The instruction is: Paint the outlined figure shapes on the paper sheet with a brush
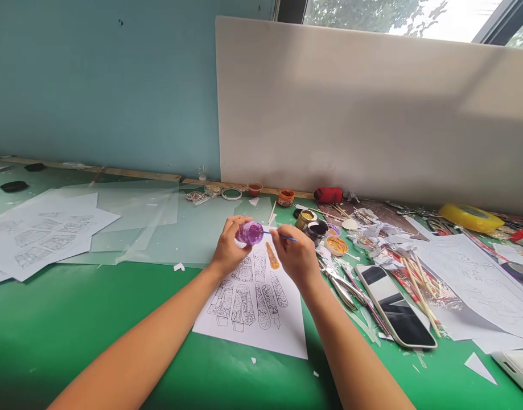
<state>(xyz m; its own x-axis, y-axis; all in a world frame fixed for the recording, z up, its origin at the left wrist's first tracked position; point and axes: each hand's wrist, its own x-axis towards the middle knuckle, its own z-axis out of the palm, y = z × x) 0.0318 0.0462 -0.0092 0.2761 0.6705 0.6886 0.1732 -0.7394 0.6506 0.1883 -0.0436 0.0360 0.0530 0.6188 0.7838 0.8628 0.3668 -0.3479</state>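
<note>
A sheet of paper (293,339) is lying on the table (137,353), and a jar (250,233) is hovering by its far end. More sheets (73,228) are sitting way off left, a phone (396,307)'s resting to the right, pliers (344,286) are lying between, and a board (350,102)'s standing behind the table.

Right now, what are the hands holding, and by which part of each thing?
The left hand grips the purple paint jar by its side. The right hand pinches a thin blue stick, maybe a paintbrush, partway along its shaft.
</note>
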